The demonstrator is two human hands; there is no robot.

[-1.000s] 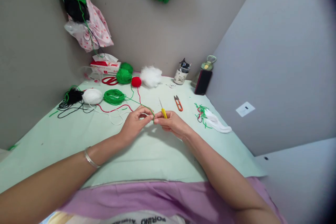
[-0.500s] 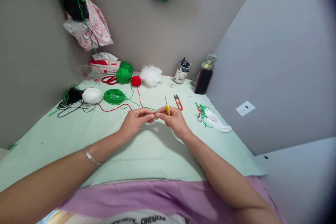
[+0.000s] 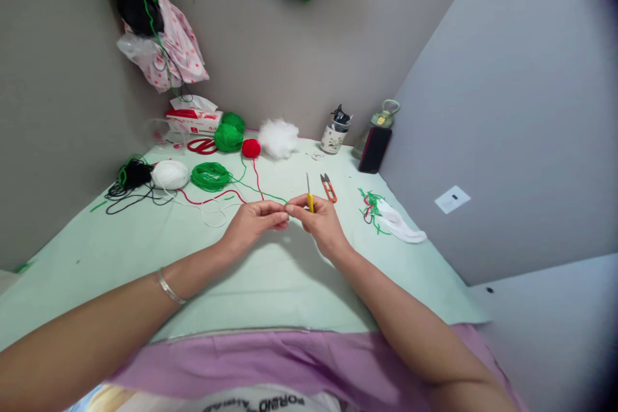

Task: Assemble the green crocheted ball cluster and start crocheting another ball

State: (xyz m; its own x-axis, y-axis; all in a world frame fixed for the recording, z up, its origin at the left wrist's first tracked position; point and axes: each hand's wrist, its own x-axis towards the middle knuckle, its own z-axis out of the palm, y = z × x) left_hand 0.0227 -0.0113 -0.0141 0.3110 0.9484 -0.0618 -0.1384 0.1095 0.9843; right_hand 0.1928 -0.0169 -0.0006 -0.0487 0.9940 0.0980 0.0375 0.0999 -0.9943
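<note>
Fingertip to fingertip, my two hands meet above the middle of the table. My left hand [image 3: 255, 222] is closed in a pinch on the end of a green yarn strand [image 3: 263, 194], which runs back to a loose green skein [image 3: 211, 177]. Tucked in my closed right hand [image 3: 321, 222] is a crochet hook [image 3: 309, 201] with a yellow handle, its thin metal shaft pointing up and away. The right thumb and forefinger also pinch at the green yarn. Whatever stitch lies between the fingertips is too small to make out.
Orange thread snips [image 3: 328, 187] lie just beyond my right hand. Yarn scraps [image 3: 371, 209] and a white cloth piece [image 3: 400, 224] are to the right. Behind stand red [image 3: 251, 149], white [image 3: 170, 175] and green yarn balls [image 3: 228, 138], white stuffing [image 3: 279, 138], a jar [image 3: 334, 135] and a phone [image 3: 374, 150].
The hook has shifted slightly and stands a little more upright in my right hand. Both hands stay together in nearly the same place.
</note>
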